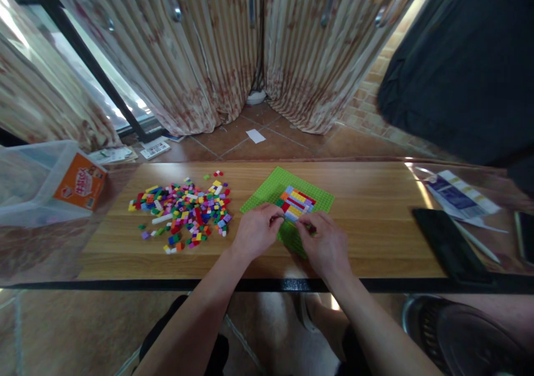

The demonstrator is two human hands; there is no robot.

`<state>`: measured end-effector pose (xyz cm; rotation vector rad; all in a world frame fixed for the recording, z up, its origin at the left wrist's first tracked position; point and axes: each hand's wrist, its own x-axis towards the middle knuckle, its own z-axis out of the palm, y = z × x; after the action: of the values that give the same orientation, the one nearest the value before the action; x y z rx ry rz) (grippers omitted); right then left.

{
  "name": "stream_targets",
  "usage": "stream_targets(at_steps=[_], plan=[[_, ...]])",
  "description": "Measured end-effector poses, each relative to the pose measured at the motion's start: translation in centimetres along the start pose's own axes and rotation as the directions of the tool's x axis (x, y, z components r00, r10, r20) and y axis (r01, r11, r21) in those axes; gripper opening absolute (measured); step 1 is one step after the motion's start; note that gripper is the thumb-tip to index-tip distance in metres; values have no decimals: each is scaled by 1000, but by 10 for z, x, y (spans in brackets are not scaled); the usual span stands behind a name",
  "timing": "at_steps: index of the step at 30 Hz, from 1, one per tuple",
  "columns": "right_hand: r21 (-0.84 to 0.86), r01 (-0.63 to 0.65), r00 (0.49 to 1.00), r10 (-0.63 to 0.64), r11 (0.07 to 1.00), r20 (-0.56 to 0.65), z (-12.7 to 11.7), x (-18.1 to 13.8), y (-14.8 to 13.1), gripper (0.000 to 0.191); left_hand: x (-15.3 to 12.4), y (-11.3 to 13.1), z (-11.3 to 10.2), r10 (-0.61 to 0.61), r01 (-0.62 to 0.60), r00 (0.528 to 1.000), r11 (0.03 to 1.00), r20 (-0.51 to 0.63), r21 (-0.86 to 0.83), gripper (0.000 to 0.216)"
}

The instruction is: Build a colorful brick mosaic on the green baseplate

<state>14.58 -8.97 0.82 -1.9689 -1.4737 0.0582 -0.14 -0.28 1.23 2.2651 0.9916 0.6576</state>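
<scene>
A green studded baseplate [268, 189] lies turned at an angle on the wooden table. Rows of coloured building bricks [298, 201], in yellow, red, white, blue and lilac, form a flat block on it. My left hand [259, 227] is at the block's left front edge, thumb and fingers pinched together. At the front right edge my right hand [324, 241] also has its fingers curled into a pinch. Whatever either hand has between its fingertips is hidden or too small to name. The hands cover the front part of the plate.
A loose pile of small bricks [194, 203] spreads over the table's left part. Beyond it stands a clear plastic box [37, 178] with an orange label. A black phone-like slab [450, 245], a pen [478, 241] and printed papers [463, 195] lie at the right.
</scene>
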Motion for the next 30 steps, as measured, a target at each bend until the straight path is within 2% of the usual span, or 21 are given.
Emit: stream_targets(at_steps=[5, 9, 13, 16, 20, 25, 28, 30], plan=[[83, -98, 995, 97, 992, 20, -1, 3, 1, 15, -1, 4, 7, -1, 3, 999, 999, -50, 38, 10], [219, -285, 958, 273, 933, 81, -1, 7, 5, 18, 0, 9, 13, -18, 19, 992, 1000, -122, 12, 15], [331, -417, 909, 386, 846, 157, 2, 11, 9, 26, 5, 13, 19, -157, 141, 962, 986, -221, -90, 10], [338, -435, 900, 398, 834, 177, 4, 12, 12, 26, 10, 15, 21, -286, 259, 926, 956, -245, -138, 6], [329, -418, 908, 381, 847, 174, 6, 13, 13, 24, 15, 19, 21, -374, 353, 894, 927, -245, -126, 10], [332, -408, 913, 374, 850, 164, 9, 13, 12, 23, 19, 18, 24, -387, 352, 884, 920, -261, -173, 11], [389, -413, 910, 354, 823, 217, 8, 15, 16, 27, 20, 14, 25, -382, 343, 891, 920, -245, -187, 12], [456, -450, 892, 359, 768, 276, 5, 19, 21, 32, 21, 12, 25, -362, 316, 901, 925, -238, -212, 11]])
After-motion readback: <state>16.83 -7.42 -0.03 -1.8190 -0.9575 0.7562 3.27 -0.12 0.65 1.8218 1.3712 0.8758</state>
